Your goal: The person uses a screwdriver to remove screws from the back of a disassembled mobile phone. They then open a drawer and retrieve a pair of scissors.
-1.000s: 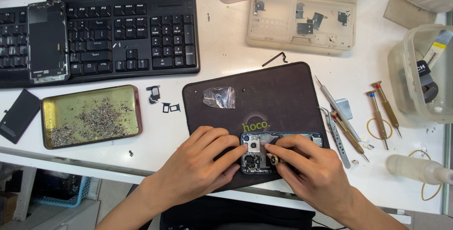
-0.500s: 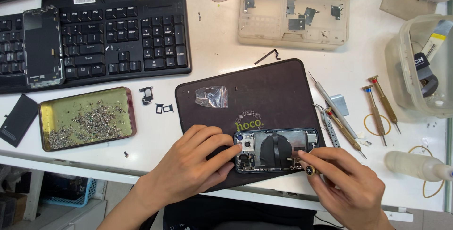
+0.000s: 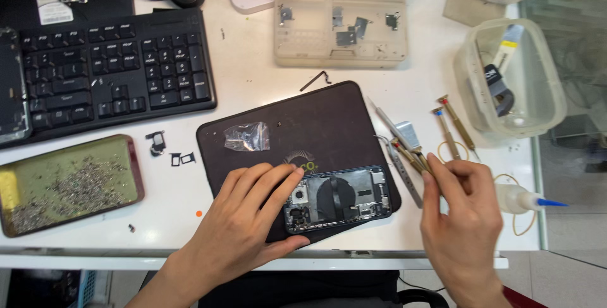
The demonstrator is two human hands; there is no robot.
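Head view, looking down on a white workbench (image 3: 253, 93). An opened dark-blue smartphone with its back off and boards exposed (image 3: 338, 199) lies on a dark rectangular work mat (image 3: 303, 131) at the near edge of the bench. Its long axis runs left-right, slightly tilted, right end a little farther from the person; the camera-module end points left, toward the left hand (image 3: 246, 219).

That hand lies flat over the phone's left end, fingers spread, fingertips pressing on the board near the camera, thumb under the near edge. It pins the phone rather than grasping it.

The right hand (image 3: 458, 213) is off the phone, to the right of the mat. Its fingers are pinched at the near ends of the slim brass-tipped tools (image 3: 414, 155) lying just beside the mat. It looks like it is closing on one, but whether a tool is actually gripped cannot be told.

Step, as judged: a tool pick between bouts of work on the internals. The next move calls for the phone to stay pinned and a fine tip to be brought onto a small part.

Nearby: a black keyboard (image 3: 107, 67), a yellow-green tray of loose screws (image 3: 69, 184), two red-capped screwdrivers (image 3: 452, 128), a clear plastic tub (image 3: 506, 86) and a small clear bag (image 3: 246, 136) on the mat.
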